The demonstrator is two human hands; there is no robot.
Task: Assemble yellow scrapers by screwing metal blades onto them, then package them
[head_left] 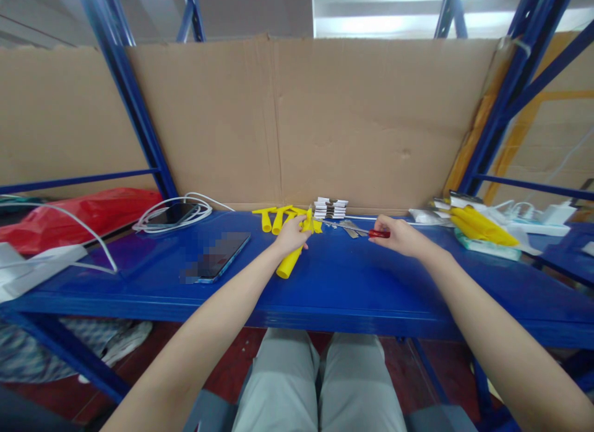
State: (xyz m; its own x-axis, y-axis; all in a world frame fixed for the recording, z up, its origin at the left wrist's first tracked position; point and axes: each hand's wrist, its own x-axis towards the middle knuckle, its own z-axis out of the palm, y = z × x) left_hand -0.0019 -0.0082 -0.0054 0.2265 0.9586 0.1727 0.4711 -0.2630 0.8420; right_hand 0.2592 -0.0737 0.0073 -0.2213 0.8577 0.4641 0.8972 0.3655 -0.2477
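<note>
My left hand (293,234) is closed around a yellow tool with a round tube-like handle (288,265), whose end points toward me. To its right, my right hand (395,234) grips the red handle of a screwdriver (379,234). The thin shaft reaches left toward the head of the yellow tool; whether the tip touches it is too small to tell. Several more yellow T-shaped tools (266,220) lie behind my left hand. A stack of white-and-black packs (330,208) stands at the back, with small flat metal blades (351,229) in front of it.
On the blue table (343,289), a phone (220,259) lies left of my hands. Further left are a coiled white cable (197,210) and a red bag (97,215). Yellow packaging (480,226) and a white power strip (533,226) sit at the right. Cardboard (371,122) stands behind.
</note>
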